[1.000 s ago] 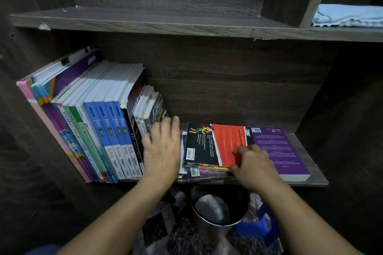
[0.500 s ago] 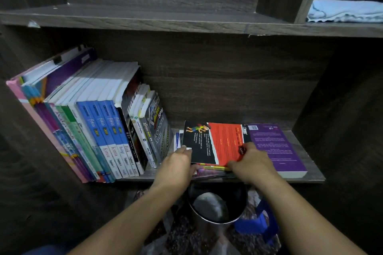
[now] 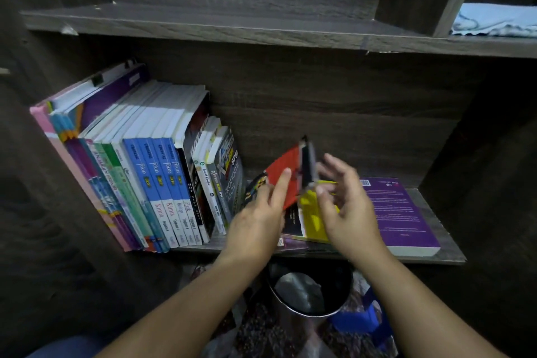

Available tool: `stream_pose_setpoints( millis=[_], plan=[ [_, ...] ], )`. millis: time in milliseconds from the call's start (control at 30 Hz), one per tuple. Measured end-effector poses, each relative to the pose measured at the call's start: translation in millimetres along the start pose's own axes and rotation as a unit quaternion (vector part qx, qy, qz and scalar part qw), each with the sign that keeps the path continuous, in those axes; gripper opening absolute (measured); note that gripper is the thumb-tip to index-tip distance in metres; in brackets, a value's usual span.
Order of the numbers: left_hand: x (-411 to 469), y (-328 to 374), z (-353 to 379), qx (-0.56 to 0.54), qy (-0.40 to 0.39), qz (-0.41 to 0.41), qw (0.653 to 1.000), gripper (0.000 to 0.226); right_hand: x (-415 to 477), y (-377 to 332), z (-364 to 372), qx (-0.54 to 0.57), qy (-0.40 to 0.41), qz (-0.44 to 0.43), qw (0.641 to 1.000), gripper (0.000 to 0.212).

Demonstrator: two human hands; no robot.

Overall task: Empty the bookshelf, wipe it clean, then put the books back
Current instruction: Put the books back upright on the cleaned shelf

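Books (image 3: pixel 151 171) stand in a long leaning row on the left side of the shelf (image 3: pixel 447 256), so I think the emptying and wiping are done and I am now putting them back. The blue cloth (image 3: pixel 494 22) lies up on the higher shelf (image 3: pixel 203 23), well away from me. The job is not finished, as a few books lie flat on the right side. The purple book (image 3: pixel 398 212) is at the far right, and a yellow book (image 3: pixel 312 215) is beside it. The red book (image 3: pixel 286 174) is tipped up on its edge between my two grips, and its low end is just beside the last book in the row. My left grip (image 3: pixel 258 221) is clamped on its low part, with one finger (image 3: pixel 283 183) lying straight on the red cover. My right grip (image 3: pixel 345 203) is just beside the raised edge with its fingers loose and apart. It is blurry, so I cannot tell if it touches the book. I think the red book goes next to the row, then the flat ones. A round bin (image 3: pixel 308 293) sits on the floor below the shelf.
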State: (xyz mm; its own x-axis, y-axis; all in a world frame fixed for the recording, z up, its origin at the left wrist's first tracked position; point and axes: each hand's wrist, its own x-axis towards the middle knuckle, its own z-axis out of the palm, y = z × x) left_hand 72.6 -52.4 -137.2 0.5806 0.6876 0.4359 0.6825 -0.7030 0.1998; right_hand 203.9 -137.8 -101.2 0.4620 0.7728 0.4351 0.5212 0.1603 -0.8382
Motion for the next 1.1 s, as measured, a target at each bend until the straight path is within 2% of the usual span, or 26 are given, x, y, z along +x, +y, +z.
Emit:
stream_pose_setpoints(
  millis=[100,167,233,333,400,467,567,600,633,767,900,1100],
  plan=[
    [1.3,-8.3,-2.4,0.002,0.044,-0.002,0.999,0.118,-7.2,4.9,10.8,-0.02,-0.104,-0.028,0.994,0.058],
    [1.6,-13.0,-6.1,-0.011,0.055,-0.023,0.998,0.116,-8.8,10.7,11.8,-0.057,-0.124,-0.021,0.99,0.057],
    [2.9,-18.3,-10.0,-0.041,0.077,-0.053,0.995,0.097,-8.8,16.7,8.3,-0.107,-0.142,-0.01,0.984,0.05],
    [9.3,-36.0,-10.9,-0.084,0.119,-0.078,0.986,0.05,-7.9,22.8,2.8,-0.146,-0.168,0.008,0.975,0.038],
    [13.4,-45.2,-13.2,-0.089,0.102,-0.102,0.985,0.036,-8.6,23.2,2.0,-0.158,-0.181,0.012,0.971,0.036],
    [17.0,-43.5,-22.4,-0.051,0.052,-0.134,0.988,0.047,-8.4,23.3,1.3,-0.177,-0.193,0.012,0.965,0.033],
    [21.0,-35.1,-37.8,0.038,-0.012,-0.193,0.98,0.096,-6.8,26.9,-1.1,-0.227,-0.216,0.037,0.949,0.028],
    [20.9,-33.5,-42.3,0.069,-0.033,-0.207,0.975,0.108,-6.5,28.1,-2.4,-0.252,-0.229,0.053,0.939,0.027],
    [20.5,-33.0,-46.1,0.102,-0.041,-0.216,0.97,0.111,-6.4,29.0,-3.4,-0.279,-0.243,0.07,0.926,0.027],
    [18.8,-38.3,-50.0,0.154,-0.03,-0.226,0.961,0.094,-5.5,27.3,-6.4,-0.362,-0.26,0.111,0.888,0.034],
    [19.2,-41.7,-47.0,0.12,-0.02,-0.216,0.969,0.093,-5.5,25.4,-10.3,-0.431,-0.272,0.159,0.846,0.046],
    [14.5,-26.6,-39.8,0.122,0.034,-0.175,0.976,0.091,-3.5,20.8,-17.3,-0.437,-0.265,0.209,0.834,0.057]
  ],
)
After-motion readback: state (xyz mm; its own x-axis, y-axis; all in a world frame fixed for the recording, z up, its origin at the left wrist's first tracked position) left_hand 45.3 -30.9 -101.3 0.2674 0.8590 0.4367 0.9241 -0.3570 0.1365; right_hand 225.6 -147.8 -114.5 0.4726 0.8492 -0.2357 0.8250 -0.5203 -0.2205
